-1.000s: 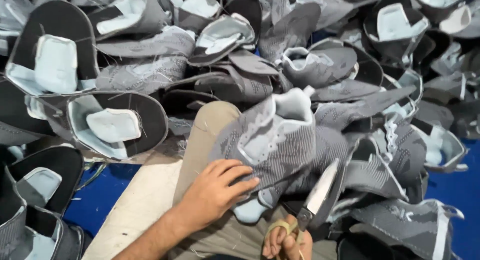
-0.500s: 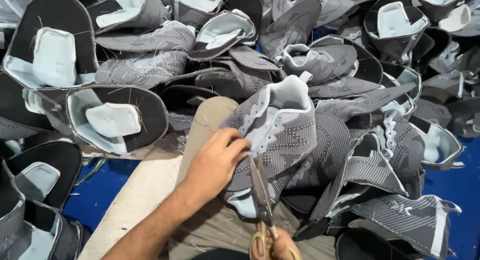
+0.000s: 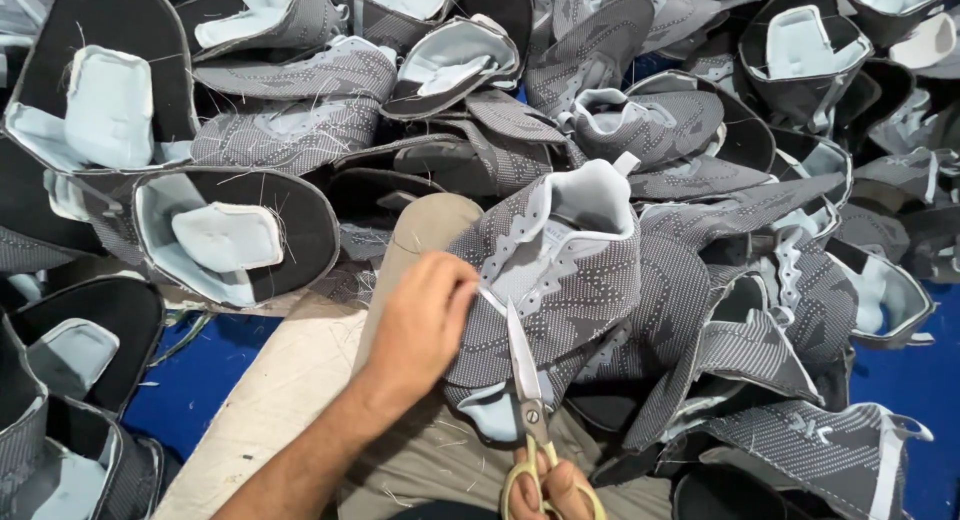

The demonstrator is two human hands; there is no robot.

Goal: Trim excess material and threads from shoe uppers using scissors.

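Grey knitted fabric with a pale blue lining made up the shoe upper (image 3: 560,280) that lay across the person's knee, which was clothed in khaki trousers (image 3: 420,230), near the middle of the head view. The left hand (image 3: 425,320) rested on the upper's left edge, its fingers (image 3: 462,285) curled and pressed against the cloth, pinning it in place. The right hand (image 3: 548,488) showed only partly at the bottom edge of the picture; its fingers were hooked through the yellowish loops of a pair of scissors (image 3: 525,400), closed around the handles. The blades pointed upward and lay nearly together, their tip touching the upper just beside the left hand's fingertips. All around and behind the knee lay a heap of similar uppers (image 3: 300,110), some grey side up, others turned to show black backing and light blue tongues. Beneath the left forearm ran a pale wooden bench (image 3: 270,400), with a blue floor (image 3: 200,380) showing just beside it and again at the far right.
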